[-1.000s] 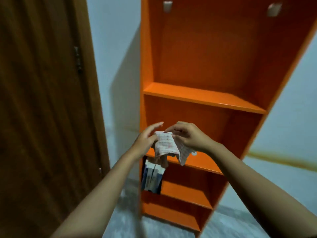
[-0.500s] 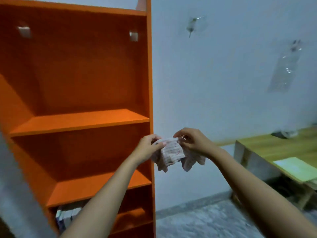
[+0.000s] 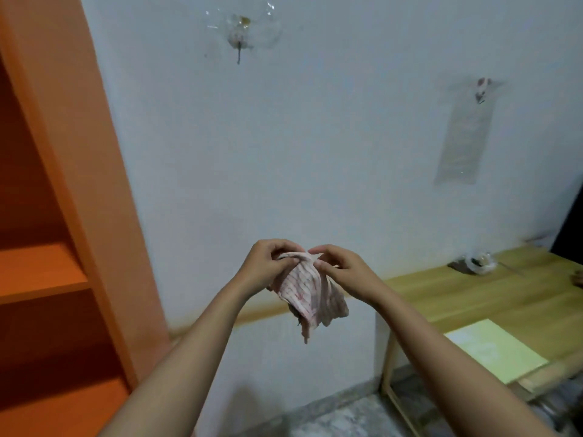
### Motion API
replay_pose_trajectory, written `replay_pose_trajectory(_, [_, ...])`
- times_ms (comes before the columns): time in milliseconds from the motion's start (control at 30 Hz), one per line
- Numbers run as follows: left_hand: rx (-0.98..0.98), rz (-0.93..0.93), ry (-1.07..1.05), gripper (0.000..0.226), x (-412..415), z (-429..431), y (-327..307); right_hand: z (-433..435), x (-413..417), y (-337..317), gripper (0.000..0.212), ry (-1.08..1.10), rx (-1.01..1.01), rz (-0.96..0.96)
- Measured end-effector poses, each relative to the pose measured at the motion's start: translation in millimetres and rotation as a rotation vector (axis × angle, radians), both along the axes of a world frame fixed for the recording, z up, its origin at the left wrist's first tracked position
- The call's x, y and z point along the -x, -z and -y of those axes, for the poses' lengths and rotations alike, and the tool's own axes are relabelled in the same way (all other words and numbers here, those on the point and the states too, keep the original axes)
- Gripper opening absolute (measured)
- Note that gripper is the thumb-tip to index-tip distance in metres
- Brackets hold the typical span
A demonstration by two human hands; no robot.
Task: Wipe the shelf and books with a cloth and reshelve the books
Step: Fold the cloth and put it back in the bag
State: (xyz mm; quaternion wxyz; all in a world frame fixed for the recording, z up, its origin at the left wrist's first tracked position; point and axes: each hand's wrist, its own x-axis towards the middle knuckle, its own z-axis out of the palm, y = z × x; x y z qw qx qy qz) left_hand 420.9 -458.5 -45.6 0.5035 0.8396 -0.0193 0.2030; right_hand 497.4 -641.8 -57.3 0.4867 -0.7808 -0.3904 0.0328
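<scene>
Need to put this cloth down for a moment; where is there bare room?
The light wooden table is bare between its left end and the pale yellow sheet, up to the crumpled clear bag by the wall. The visible part of the orange shelf board is bare too. Most crowded: the table's near right corner, under the sheet.

An orange shelf (image 3: 82, 159) fills the left edge of the frame, with 2 of its boards (image 3: 38, 272) showing. At lower right stands a wooden table (image 3: 467, 298). 1 pale sheet (image 3: 492, 350) lies near its front edge, and a clear bag (image 3: 479, 261) lies by the wall (image 3: 315, 152). Grey floor (image 3: 347, 417) runs along the bottom.
</scene>
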Motion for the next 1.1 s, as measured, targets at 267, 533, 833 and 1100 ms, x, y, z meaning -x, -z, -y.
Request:
replay_pose_trajectory(267, [-0.037,0.085,-0.126,0.021,-57,18,-16,19,-56,-2,0.009,0.064,0.027,-0.002])
replay_pose_trajectory(533, [-0.015,0.097,-0.127,0.01,-89,-16,-31,-3,-96,-28,0.011,0.23,-0.088,0.054])
replay_pose_trajectory(833, [0.03,0.375,-0.22,0.007,-141,-89,-113,-93,-145,-115,0.025,0.206,-0.292,0.368])
replay_pose_trajectory(1100, [-0.088,0.706,-0.38,0.008,-168,-155,-223,-185,-173,-229,0.009,0.253,-0.572,0.684])
